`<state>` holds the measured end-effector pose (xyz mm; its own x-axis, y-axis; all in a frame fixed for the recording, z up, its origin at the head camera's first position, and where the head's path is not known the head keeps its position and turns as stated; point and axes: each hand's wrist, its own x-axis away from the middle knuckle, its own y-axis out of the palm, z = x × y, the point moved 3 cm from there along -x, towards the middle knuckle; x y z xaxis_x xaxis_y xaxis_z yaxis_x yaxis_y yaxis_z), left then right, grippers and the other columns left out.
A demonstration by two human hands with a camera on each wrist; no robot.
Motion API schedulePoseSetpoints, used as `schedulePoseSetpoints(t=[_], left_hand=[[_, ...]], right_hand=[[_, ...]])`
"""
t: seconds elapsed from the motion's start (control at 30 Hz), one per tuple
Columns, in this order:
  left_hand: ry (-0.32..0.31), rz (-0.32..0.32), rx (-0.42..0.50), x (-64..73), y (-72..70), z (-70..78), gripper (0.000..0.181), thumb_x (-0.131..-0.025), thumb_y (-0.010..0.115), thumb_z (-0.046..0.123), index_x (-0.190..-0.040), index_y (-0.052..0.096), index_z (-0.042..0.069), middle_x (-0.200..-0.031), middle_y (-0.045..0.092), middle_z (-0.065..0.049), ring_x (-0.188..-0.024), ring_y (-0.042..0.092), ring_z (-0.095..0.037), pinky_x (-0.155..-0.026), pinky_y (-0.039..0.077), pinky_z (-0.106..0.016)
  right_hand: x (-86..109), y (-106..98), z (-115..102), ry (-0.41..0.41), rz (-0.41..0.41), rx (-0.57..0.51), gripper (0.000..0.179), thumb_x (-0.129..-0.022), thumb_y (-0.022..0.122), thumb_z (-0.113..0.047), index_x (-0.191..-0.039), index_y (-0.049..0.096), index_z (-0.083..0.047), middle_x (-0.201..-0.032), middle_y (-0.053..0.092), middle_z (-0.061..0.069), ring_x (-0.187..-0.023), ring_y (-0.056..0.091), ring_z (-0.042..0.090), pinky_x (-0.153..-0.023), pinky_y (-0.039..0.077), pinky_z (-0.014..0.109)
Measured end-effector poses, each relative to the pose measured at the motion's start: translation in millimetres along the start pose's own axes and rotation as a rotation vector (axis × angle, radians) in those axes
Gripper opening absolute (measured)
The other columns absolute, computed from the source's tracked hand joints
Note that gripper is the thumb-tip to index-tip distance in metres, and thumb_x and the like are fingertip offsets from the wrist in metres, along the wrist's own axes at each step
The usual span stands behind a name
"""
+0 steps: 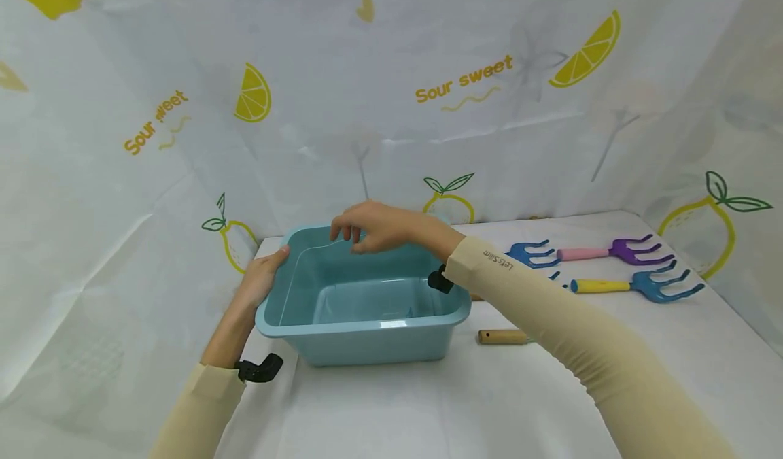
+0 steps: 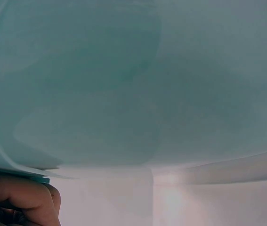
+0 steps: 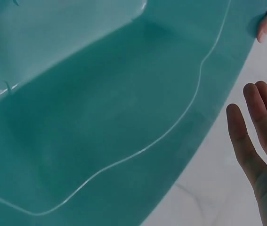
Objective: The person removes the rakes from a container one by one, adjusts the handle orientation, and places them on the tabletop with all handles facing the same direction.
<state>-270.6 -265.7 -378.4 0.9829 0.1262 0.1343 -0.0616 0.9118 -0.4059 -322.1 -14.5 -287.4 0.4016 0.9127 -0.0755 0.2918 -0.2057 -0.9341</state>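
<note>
A light blue plastic basin (image 1: 367, 343) stands in the middle of the head view. My left hand (image 1: 262, 279) grips its left rim, thumb on top. In the left wrist view, the bent fingers (image 2: 27, 195) of that hand sit under the rim, and the basin's outer wall fills most of the picture. Over the basin's far side hovers my right hand (image 1: 379, 226), fingers loosely bent and nothing visible in them. A thin pale line (image 3: 142, 150) runs along the basin's inner wall; whether it is a ridge or a thread, I cannot tell.
Right of the basin lie a purple hand fork (image 1: 633, 251) with a pink handle, a blue hand fork (image 1: 660, 285) with a yellow handle, and another blue fork (image 1: 532, 253). A wooden handle (image 1: 501, 337) sticks out from behind my right sleeve. A lemon-print sheet (image 1: 342, 139) hangs behind the white table.
</note>
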Motion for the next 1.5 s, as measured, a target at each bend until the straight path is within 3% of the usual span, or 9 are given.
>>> schedulePoseSetpoints(t=[0.27,0.37,0.63,0.93,1.17,1.33,1.5], left_hand=[[-0.014,-0.009,-0.01,0.9,1.5,-3.2,0.072,-0.107,0.044,0.056,-0.145,0.054,-0.004,-0.13,0.065,-0.02,-0.091,0.062,-0.008,-0.073,0.053,-0.022],[-0.009,-0.016,-0.016,1.5,1.1,-4.0,0.073,-0.107,0.043,0.056,-0.145,0.054,-0.005,-0.133,0.064,-0.023,-0.092,0.063,-0.008,-0.074,0.053,-0.022],[0.002,-0.03,-0.03,4.0,-0.8,-2.1,0.074,-0.108,0.042,0.057,-0.144,0.055,-0.006,-0.129,0.066,-0.022,-0.089,0.063,-0.006,-0.073,0.054,-0.022],[-0.003,-0.03,-0.041,3.9,-1.0,0.4,0.075,-0.107,0.042,0.058,-0.145,0.054,-0.005,-0.13,0.065,-0.021,-0.091,0.063,-0.006,-0.074,0.054,-0.022],[-0.011,-0.035,-0.037,3.3,-2.0,0.4,0.074,-0.107,0.043,0.057,-0.145,0.053,-0.007,-0.121,0.069,-0.016,-0.086,0.063,-0.006,-0.07,0.054,-0.023],[-0.015,-0.033,-0.026,2.3,-2.2,0.0,0.073,-0.107,0.044,0.056,-0.143,0.055,-0.006,-0.101,0.07,-0.004,-0.08,0.062,-0.005,-0.068,0.053,-0.023],[-0.001,-0.037,-0.012,1.6,-0.8,0.4,0.072,-0.107,0.044,0.056,-0.14,0.057,-0.008,-0.086,0.067,0.005,-0.074,0.061,-0.004,-0.064,0.052,-0.023]], right_hand=[[-18.5,25.0,0.4,0.008,-0.085,-0.048,0.033,-0.097,0.069,-0.012,-0.131,0.065,-0.012,-0.121,0.068,0.01,-0.11,0.071,0.025,-0.096,0.055,0.032],[-24.0,36.8,-0.3,-0.003,-0.112,-0.06,0.034,-0.098,0.07,-0.012,-0.131,0.065,-0.01,-0.12,0.069,0.011,-0.109,0.072,0.024,-0.095,0.056,0.03],[-32.0,58.8,-0.8,0.036,-0.172,-0.056,0.035,-0.097,0.072,-0.017,-0.132,0.065,-0.013,-0.117,0.069,0.007,-0.107,0.071,0.02,-0.091,0.056,0.029],[-37.7,76.1,1.3,0.084,-0.272,-0.043,0.038,-0.099,0.069,-0.016,-0.136,0.064,-0.014,-0.125,0.069,0.013,-0.105,0.067,0.018,-0.087,0.055,0.031],[-39.0,88.6,5.3,0.108,-0.329,-0.002,0.037,-0.099,0.069,-0.017,-0.136,0.063,-0.017,-0.121,0.07,0.009,-0.1,0.065,0.014,-0.082,0.054,0.028],[-36.8,98.3,10.3,0.126,-0.367,-0.004,0.039,-0.099,0.069,-0.016,-0.138,0.061,-0.018,-0.113,0.069,0.006,-0.092,0.064,0.013,-0.078,0.053,0.027],[-33.6,109.7,14.0,0.163,-0.406,-0.028,0.043,-0.099,0.07,-0.018,-0.141,0.06,-0.02,-0.114,0.067,0.002,-0.099,0.062,0.012,-0.081,0.053,0.029]])
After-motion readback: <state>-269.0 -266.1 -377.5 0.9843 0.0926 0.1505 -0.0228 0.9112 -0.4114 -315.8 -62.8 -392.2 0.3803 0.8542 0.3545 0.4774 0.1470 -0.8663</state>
